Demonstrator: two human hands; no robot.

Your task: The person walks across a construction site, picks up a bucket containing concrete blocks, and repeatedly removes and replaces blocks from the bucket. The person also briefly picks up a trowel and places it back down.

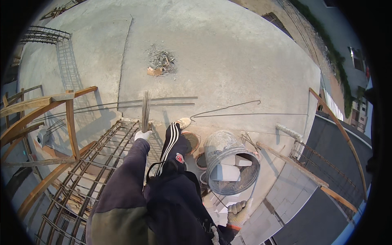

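My left hand (143, 135), in a white glove, is closed around the lower end of a bundle of thin, straight wires (145, 112) that points away from me. My right hand (237, 213), in a pale glove with an orange cuff, has curled fingers where the thin handle of a large, dirty grey bucket (232, 188) comes together. The bucket leans with its mouth toward me. Pale blocks (225, 172) lie inside it. Partly hidden beside it are smaller round containers (191, 143), one holding grey material.
A rebar cage (96, 161) lies at my left, near wooden framing (71, 126). Long bars (159, 99) and a bent rod (249, 114) cross the concrete slab (228, 53). Rubble (162, 61) lies farther off. At the right, a timber (286, 160) borders a lower block surface (290, 183).
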